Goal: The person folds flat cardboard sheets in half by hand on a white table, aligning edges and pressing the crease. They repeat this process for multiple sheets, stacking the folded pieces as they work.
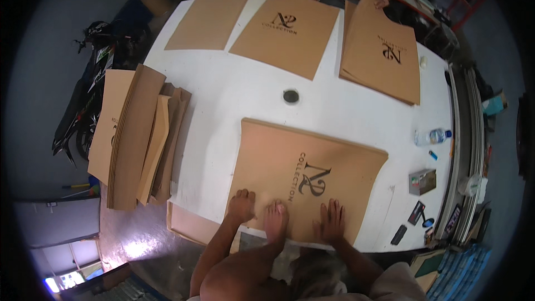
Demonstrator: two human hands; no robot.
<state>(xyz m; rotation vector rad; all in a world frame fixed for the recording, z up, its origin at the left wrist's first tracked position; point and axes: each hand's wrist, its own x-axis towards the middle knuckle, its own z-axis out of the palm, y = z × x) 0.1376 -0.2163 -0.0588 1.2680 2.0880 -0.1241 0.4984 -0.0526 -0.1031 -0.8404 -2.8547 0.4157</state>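
A stack of brown kraft paper sheets (pixel 267 150) with a black printed emblem lies on the white table (pixel 209 100) in front of me. My left hand (pixel 241 206) rests on its near left corner, fingers bent and drawn together; whatever may be under them is hidden. Flat on the near edge, right of the middle, lies my right hand (pixel 332 222), its fingers stretched and slightly apart. Between the two hands, my bare foot (pixel 276 220) presses on the paper.
Across the table a person's hand (pixel 382 1) holds a brown stack (pixel 368 50). Two brown sheets (pixel 284 39) (pixel 209 22) lie at the far side. Folded brown sheets (pixel 134 139) lean at the left. Rightward are a water bottle (pixel 432 136), a small box (pixel 422 181) and a lighter (pixel 433 155).
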